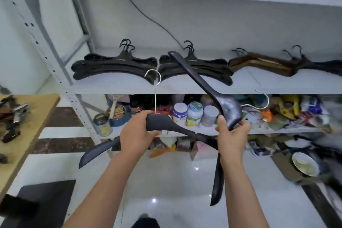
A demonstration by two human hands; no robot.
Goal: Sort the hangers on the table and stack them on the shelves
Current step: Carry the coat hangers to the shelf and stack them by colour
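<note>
— At far left, what's waiting?
— Loose hangers point(13, 114) on the table point(42, 105).
— And the hands?
— Left hand point(137, 133) grips one black hanger point(161, 119) by its neck. Right hand point(231, 137) grips a second hanger point(229, 105), which crosses the first.
— What's the risk?
— The wire hooks point(157, 79) may tangle, or a swinging arm could knock the sorted stacks point(114, 66) on the shelf point(277, 81).

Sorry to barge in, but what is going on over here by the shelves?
A person faces the shelf with a black hanger in each hand. The left hand grips the first hanger at its middle, silver hook pointing up; the right hand holds the second hanger steeply tilted, hook pointing right. Two black stacks and a brown stack already lie on the shelf. The table at left holds more hangers.
</note>
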